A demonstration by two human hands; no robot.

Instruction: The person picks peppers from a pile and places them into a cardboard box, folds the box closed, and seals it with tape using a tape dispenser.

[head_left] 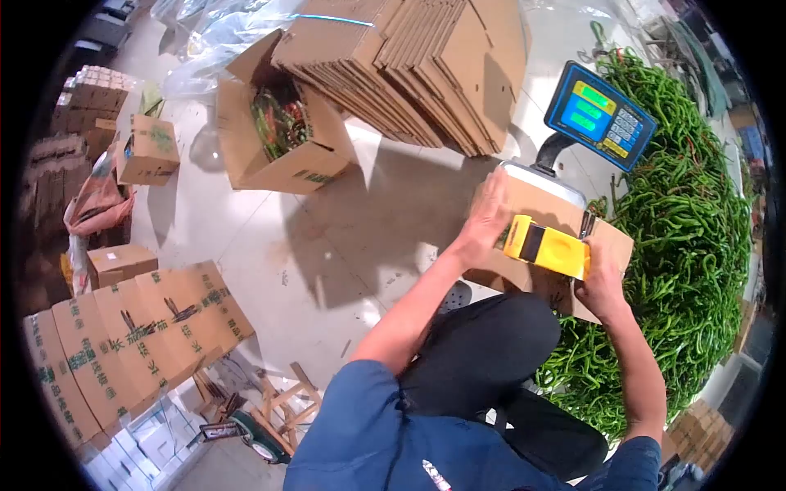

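Observation:
A cardboard box (544,204) sits on a scale whose metal platform edge (544,182) shows behind it. Across the box lies a yellow tape dispenser (560,250) with a dark band. My right hand (603,278) is wrapped round the dispenser's right end. On the box's left side rests my left hand (486,214), fingers stretched out and holding nothing. The scale's lit display (600,114) stands behind the box on a black post. A large heap of green peppers (679,254) lies right of the box.
Flattened cartons (426,65) are stacked at the top. An open carton with red and green peppers (278,123) stands on the floor left of them. Printed cartons (139,344) line the lower left, near a wooden stool (286,409). My knees are just below the box.

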